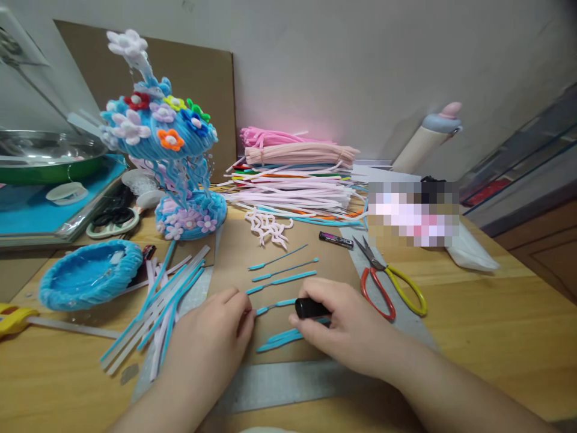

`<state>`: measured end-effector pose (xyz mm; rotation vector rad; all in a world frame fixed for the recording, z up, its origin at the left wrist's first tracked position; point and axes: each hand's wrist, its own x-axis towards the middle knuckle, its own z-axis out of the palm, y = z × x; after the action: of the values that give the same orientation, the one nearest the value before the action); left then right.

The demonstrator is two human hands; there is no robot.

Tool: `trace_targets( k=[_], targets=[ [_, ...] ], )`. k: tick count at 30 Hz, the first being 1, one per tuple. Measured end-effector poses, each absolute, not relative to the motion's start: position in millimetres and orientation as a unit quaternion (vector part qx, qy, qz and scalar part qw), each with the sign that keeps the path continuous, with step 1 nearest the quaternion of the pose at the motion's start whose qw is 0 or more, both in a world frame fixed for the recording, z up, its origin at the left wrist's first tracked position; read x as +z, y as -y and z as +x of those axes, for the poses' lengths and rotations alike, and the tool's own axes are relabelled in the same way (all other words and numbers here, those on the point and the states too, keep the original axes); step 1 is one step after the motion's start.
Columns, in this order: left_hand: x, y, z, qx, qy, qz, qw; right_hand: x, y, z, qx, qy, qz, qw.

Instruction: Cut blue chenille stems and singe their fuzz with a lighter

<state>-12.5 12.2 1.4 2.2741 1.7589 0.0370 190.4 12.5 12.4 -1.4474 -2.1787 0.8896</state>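
Note:
My left hand (220, 322) pinches the left end of a blue pipe cleaner (285, 303), which has a thinned stretch in its middle. Closed in my right hand (345, 328) is a black, round-ended cylinder (311, 308), its kind not clear; it sits at the pipe cleaner's right end. Above my hands, several blue pipe cleaners (288, 278) lie in rows on a brown board (234, 246), some partly thinned to a dark core. Below the held piece lies another blue bundle (282, 340), its right end by my right hand.
Red-and-yellow-handled scissors (383, 270) lie at right beside a small battery (336, 240). Pink and white pipe cleaners (297, 180) are stacked at the back. A flowered blue craft piece (162, 138) stands left, near a blue fuzzy bowl (90, 273) and loose strips (157, 313).

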Motion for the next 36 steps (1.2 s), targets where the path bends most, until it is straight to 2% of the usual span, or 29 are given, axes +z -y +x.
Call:
trace_targets(
  k=[3,8,14,21,28,31,36],
  targets=[
    [2.6,-14.3,-18.2,-0.004,-0.616,0.778,0.126,12.4,-16.4,195.1,0.296,0.768,-0.545,0.162],
    [4.1,-19.3,-28.6,-0.03,-0.642,0.757,0.12,11.4,-25.0,204.5,0.236,0.758,-0.605,0.049],
    [4.7,-17.6,-29.1,-0.04,-0.638,0.754,0.155,0.2,-30.9,205.7,0.219,0.774,-0.593,-0.021],
    [7.1,-5.9,-19.1,-0.02,-0.584,0.752,0.303,-16.3,-36.1,202.8,0.17,0.785,-0.595,0.012],
    [0.5,-0.5,-13.1,-0.01,-0.573,0.76,0.306,-14.2,-40.9,204.9,0.147,0.777,-0.61,0.053],
    [-1.3,3.1,-9.2,-0.019,-0.572,0.763,0.302,-6.2,-36.1,205.6,0.174,0.781,-0.595,0.077],
    [-3.1,7.4,-2.9,-0.022,-0.567,0.767,0.301,3.4,-25.8,204.4,0.256,0.838,-0.483,-0.012]
  ],
)
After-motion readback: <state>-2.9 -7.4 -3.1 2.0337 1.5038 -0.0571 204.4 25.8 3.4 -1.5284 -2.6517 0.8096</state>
